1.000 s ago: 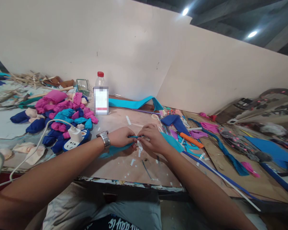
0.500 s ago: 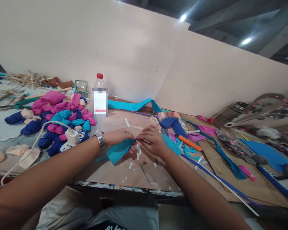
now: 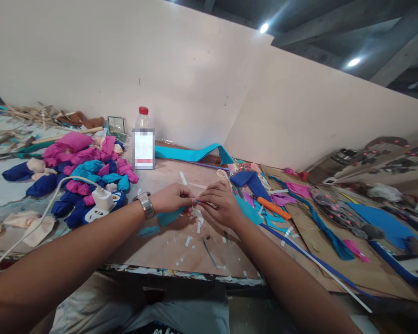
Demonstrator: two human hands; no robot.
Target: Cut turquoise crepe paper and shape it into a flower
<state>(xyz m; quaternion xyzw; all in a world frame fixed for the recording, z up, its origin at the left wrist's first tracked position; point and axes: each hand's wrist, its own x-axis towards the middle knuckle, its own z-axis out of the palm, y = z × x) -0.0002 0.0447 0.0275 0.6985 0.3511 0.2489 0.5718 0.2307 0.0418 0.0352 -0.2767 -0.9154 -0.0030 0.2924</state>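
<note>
In the head view my left hand (image 3: 177, 198), with a metal watch (image 3: 146, 205) at its wrist, is closed in a pinch on a teal piece of cloth or paper (image 3: 170, 217). The teal piece hangs below the palm, partly hidden. My right hand (image 3: 218, 200) meets it fingertip to fingertip, its fingers pressed together. What lies between the right fingertips is too small and covered to make out. Just under the hands, white paper scraps (image 3: 198, 215) lie on the wooden tabletop (image 3: 230, 257). Another teal piece (image 3: 249, 211) shows behind my right wrist.
Left are pink and blue cloth bundles (image 3: 72, 157), a power strip (image 3: 94, 213) and its white cable. A red-capped bottle (image 3: 143, 120) stands behind, near a long teal strip (image 3: 188, 154). An orange-handled cutter (image 3: 273, 208) lies right. Another person's hand (image 3: 417, 246) shows at the right edge.
The teal piece has turned and dropped lower behind my left hand, so less of it shows. Both hands stay together at nearly the same spot. The view has shifted slightly.
</note>
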